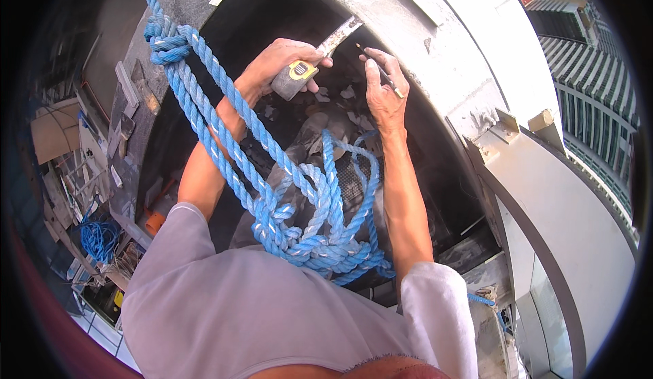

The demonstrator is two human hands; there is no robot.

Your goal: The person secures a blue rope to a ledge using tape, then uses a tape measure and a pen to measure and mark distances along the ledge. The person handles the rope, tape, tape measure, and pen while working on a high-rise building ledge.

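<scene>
My left hand grips a grey and yellow tape measure, and its metal blade runs up to the right across the dark opening. My right hand holds a thin pencil close beside the blade's end. A thick blue rope hangs from a knot at the upper left, passes over my left forearm and lies bunched in loops in front of my chest. My light short-sleeved shirt fills the lower part of the view.
A grey concrete wall curves around the dark recess. To the right are a white ledge with a metal bracket, and tall buildings far below. At left, far down, lie boards, debris and another blue rope coil.
</scene>
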